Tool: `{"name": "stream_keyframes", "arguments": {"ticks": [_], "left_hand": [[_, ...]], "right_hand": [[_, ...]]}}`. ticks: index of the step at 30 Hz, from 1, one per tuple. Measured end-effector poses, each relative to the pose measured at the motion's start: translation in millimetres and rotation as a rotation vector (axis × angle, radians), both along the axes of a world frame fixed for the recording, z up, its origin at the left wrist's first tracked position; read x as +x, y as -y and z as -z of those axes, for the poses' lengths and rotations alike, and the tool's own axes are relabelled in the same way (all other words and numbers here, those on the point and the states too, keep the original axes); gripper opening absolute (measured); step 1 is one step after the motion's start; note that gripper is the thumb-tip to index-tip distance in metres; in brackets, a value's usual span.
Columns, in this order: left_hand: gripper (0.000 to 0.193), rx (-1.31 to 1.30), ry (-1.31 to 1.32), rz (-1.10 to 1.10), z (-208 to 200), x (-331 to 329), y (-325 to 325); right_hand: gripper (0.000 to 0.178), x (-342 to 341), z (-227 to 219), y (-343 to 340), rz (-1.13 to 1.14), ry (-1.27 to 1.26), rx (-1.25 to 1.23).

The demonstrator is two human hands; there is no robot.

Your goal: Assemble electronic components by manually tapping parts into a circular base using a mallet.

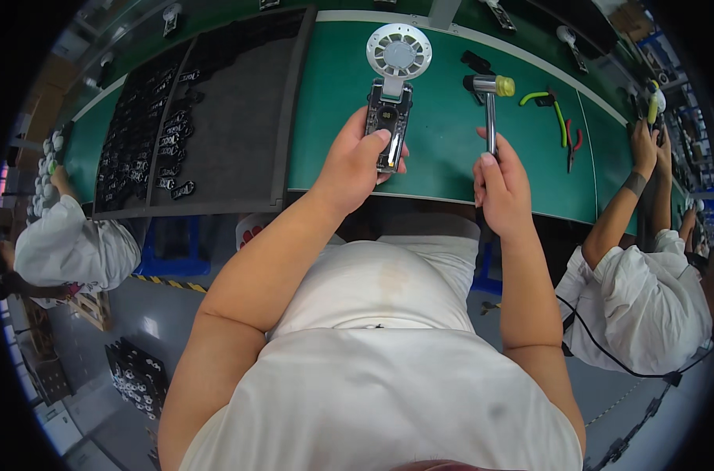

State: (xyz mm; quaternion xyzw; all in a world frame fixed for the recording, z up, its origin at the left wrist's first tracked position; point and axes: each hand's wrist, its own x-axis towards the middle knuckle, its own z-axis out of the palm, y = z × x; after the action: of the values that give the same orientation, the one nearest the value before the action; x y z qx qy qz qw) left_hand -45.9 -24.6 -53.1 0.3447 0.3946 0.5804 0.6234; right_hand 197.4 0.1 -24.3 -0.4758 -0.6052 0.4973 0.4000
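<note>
Fan [388, 102] and hammer [490, 106] are held apart over the table [443, 133], the fan gripped by its body in the left hand [358, 161], seemingly so that its round head is uncovered, and the hammer by its handle in the right hand [505, 182], apparently for control. One fan and one hammer are held, while one pair of green pliers [560, 118] and one pair of red pliers [571, 146] are laid right of the hammer, probably for easy reach. One dark tray [239, 118] is placed at the left, its black parts [171, 141] too crowded to be counted.
</note>
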Motion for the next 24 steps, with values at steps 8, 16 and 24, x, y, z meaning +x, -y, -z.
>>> {"name": "stream_keyframes", "arguments": {"ticks": [8, 16, 24], "left_hand": [[0.045, 0.047, 0.108, 0.008, -6.9, 1.9, -5.3], [0.049, 0.082, 0.173, -0.015, 1.3, 0.9, -7.1], [0.048, 0.044, 0.161, -0.061, 0.9, -0.6, -5.0]], "right_hand": [[0.041, -5.5, -2.8, 41.9, -0.192, 0.152, 0.251], [0.039, -18.4, -3.0, 38.8, -0.254, 0.321, 0.531], [0.037, -23.9, -5.8, 38.8, -0.268, 0.361, 0.498]]}}
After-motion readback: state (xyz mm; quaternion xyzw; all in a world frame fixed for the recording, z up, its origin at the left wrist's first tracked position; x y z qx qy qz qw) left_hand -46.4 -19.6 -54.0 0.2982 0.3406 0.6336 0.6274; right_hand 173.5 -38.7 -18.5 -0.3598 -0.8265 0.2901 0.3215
